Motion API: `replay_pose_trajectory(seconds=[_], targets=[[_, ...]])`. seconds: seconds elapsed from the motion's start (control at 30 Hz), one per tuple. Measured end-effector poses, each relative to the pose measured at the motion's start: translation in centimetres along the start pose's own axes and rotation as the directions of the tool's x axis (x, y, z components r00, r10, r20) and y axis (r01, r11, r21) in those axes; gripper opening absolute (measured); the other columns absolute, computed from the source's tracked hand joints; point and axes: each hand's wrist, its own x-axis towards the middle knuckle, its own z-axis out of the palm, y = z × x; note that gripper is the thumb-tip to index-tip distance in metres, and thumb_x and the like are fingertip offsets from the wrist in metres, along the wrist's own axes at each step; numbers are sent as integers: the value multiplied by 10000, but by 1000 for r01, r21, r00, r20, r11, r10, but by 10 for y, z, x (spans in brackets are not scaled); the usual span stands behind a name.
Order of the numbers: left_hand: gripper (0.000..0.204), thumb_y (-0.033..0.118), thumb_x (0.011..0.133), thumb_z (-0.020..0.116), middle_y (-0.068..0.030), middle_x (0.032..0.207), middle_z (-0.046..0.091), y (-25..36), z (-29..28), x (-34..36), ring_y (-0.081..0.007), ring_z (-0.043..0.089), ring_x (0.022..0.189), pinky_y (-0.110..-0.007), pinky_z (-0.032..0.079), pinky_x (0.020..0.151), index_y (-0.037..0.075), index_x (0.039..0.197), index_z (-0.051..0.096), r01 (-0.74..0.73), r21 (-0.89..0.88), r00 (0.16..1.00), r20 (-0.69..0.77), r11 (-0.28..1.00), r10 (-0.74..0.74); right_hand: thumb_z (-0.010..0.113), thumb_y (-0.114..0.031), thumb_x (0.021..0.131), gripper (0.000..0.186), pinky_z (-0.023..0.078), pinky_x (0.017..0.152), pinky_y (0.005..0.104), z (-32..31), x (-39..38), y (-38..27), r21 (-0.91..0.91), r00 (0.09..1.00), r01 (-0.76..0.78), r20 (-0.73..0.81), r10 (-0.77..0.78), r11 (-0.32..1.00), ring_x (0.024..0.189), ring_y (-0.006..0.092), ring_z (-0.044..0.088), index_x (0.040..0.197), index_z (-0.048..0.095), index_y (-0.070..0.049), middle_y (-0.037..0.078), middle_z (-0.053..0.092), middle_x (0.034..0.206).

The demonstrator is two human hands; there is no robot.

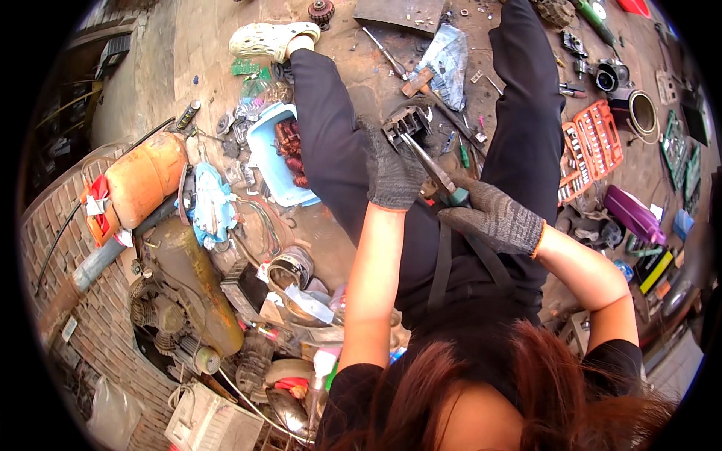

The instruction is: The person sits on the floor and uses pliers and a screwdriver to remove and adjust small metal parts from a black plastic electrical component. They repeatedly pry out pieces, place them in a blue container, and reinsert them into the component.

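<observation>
My left hand (395, 171), in a dark grey knit glove, is closed around a dark metal part (410, 124) with an open, blocky frame, held between my knees. My right hand (498, 216), gloved alike, grips what look like long-nose pliers (430, 164) by their teal handle (458, 198). Their narrow tip reaches the near edge of the metal part. Whether the tip bites on anything is too small to tell. My left fingers are partly hidden behind the part.
A hammer (418, 82), screwdriver (382, 49) and clear plastic bag (445, 64) lie ahead. At left stand a blue basin (265, 154) holding copper-coloured coils and an orange gas cylinder (147, 177). Right are an orange socket set (602, 131) and purple case (633, 213).
</observation>
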Motion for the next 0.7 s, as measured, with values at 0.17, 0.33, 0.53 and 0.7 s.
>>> replay_pose_trajectory(seconds=[0.17,0.33,0.53,0.7], targets=[[776,666,884,392,-89,931,666,2,-9,-1,-205,641,772,-318,548,658,-36,1158,574,-77,76,992,108,994,68,653,-313,835,401,472,791,359,5,2,14,-125,997,52,-52,-59,991,895,276,612,1081,557,-10,168,604,910],[786,676,881,395,-78,994,638,2,-9,-10,-159,609,846,-277,515,726,-38,1158,572,-299,405,951,203,864,234,650,-304,840,409,470,803,358,3,0,1,-56,1000,-20,15,21,998,890,280,606,1093,541,-3,171,599,882],[871,753,780,489,-57,942,612,18,-9,-19,-118,583,861,-239,482,705,-41,1129,572,-427,574,889,408,699,208,629,-273,858,351,487,688,311,-7,-8,-13,-27,988,-61,143,65,998,754,160,589,1067,537,-7,90,580,812],[852,704,739,594,-100,1055,599,38,-11,-30,-176,588,947,-316,488,827,-38,1154,535,-540,650,815,563,534,139,632,-206,847,263,477,642,322,-6,-18,-21,190,967,-79,253,29,979,662,166,537,985,527,-7,57,500,732]])
